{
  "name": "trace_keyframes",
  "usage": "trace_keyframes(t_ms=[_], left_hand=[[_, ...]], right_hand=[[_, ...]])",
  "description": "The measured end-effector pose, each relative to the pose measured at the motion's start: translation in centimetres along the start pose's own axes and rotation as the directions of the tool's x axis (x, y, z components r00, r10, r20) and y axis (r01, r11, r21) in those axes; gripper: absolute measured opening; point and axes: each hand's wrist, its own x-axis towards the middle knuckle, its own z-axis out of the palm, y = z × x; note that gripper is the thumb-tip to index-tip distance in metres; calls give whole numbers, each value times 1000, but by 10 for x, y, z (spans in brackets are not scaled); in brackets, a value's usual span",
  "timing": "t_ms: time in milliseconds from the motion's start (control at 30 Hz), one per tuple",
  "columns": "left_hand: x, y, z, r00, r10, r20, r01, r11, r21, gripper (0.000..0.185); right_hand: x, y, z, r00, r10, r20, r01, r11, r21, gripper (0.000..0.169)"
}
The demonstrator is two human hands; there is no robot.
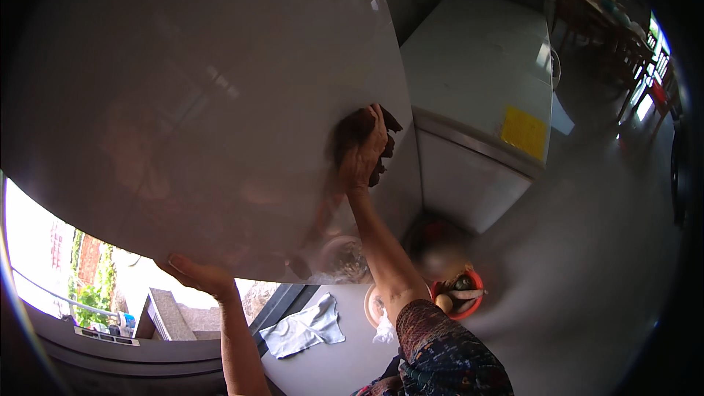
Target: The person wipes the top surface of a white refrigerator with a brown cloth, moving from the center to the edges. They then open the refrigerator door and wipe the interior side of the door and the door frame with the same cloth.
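Observation:
A large, glossy grey panel (247, 93) fills the upper left of the view and mirrors parts of the room. Near its right edge my right hand (366, 151) presses a dark brown cloth (389, 146) flat against the surface. At the panel's lower edge is my left hand (198, 275), with its thumb against the edge; its other fingers are mostly hidden. Below, a pale cloth (305, 327) lies on the light floor.
Right of the panel stands a pale cabinet (473, 60) with a yellow sheet (523, 133) on it. A red container (457, 316) of vegetables and a pinkish basin (372, 308) sit near my right arm. Chairs and a table (597, 8) stand at the far right; an opening shows outdoors at lower left.

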Motion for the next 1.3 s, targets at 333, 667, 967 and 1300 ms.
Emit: trace_keyframes(t_ms=[333,667,967,1300], left_hand=[[-4,9,-8,969,-245,-10,240,956,-171,43],[-11,-46,-24,984,162,77,-178,934,309,32],[-1,-12,6,979,203,34,-205,975,90,28],[5,17,7,967,-131,218,200,921,-336,72]], right_hand=[[-30,208,-20,882,443,-160,-395,880,263,42],[5,156,-15,764,644,29,-641,754,145,53],[-34,-33,1,980,196,33,-198,976,86,60],[-155,-151,-9,915,-224,335,212,975,73,63]])
